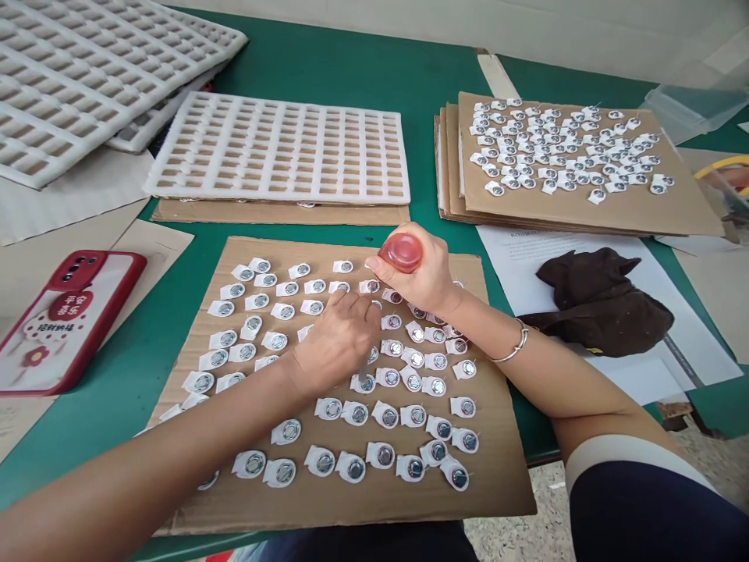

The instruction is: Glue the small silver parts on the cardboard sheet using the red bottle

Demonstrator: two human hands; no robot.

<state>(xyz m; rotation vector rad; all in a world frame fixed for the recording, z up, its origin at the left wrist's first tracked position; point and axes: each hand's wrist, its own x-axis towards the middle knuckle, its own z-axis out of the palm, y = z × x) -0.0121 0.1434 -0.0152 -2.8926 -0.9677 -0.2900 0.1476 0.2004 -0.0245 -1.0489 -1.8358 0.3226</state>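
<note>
My right hand is wrapped round a red, see-through bulb-like bottle. Its rounded end faces up toward me; its other end is hidden. Lower and to the left, my left hand is closed over the cardboard sheet, with its fingertips turned down and mostly out of sight. A pale, blurred thin shape shows below those fingers, close to a small round silvery part on a white tab. Many like parts lie in loose rows across the sheet, some hidden under my hands and left forearm.
Behind the sheet lies a white foam grid tray on cardboard; more grid trays lean at left. A cardboard stack bears similar parts at back right. A red-edged phone case lies left, dark cloth on paper right.
</note>
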